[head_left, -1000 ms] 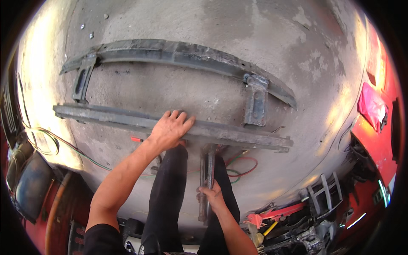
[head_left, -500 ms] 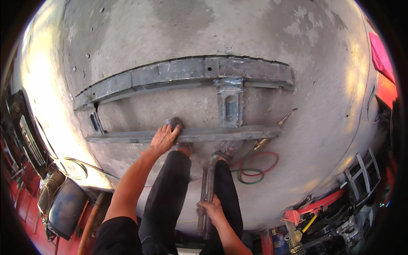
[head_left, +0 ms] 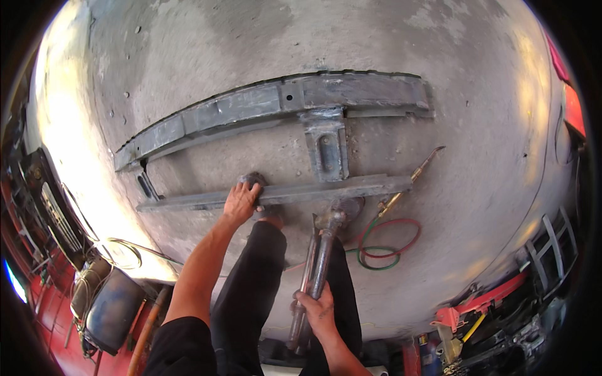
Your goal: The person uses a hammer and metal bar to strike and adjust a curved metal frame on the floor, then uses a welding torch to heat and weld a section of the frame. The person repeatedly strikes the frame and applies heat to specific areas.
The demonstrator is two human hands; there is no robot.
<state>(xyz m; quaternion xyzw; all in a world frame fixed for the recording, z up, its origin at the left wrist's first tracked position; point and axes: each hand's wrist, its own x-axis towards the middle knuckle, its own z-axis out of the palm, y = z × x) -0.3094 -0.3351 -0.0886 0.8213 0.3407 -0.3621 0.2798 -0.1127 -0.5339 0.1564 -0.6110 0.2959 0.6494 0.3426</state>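
A grey metal frame lies on the concrete floor: a curved upper beam [head_left: 238, 108], a short slotted bracket [head_left: 327, 150] and a straight lower bar [head_left: 288, 193]. My left hand [head_left: 242, 202] grips the lower bar beside my left shoe [head_left: 252, 180], fingers curled over its edge. My right hand [head_left: 317, 308] is closed around the tubular handle of a heavy steel tool [head_left: 321, 263]. Its thick head [head_left: 333, 218] is above my right shoe, just below the lower bar; whether they touch is hard to tell.
A brass gas torch [head_left: 392, 203] with coiled red and green hoses [head_left: 389, 244] lies to the right of the bar. Car parts and a red metal arm [head_left: 483, 297] crowd the lower right. A dark tank [head_left: 113, 313] and an orange pipe [head_left: 149, 329] stand lower left.
The steel tool's head has risen and shifted right, its handle tilting over. The frame appears slightly rotated in view. My left hand stays on the bar.
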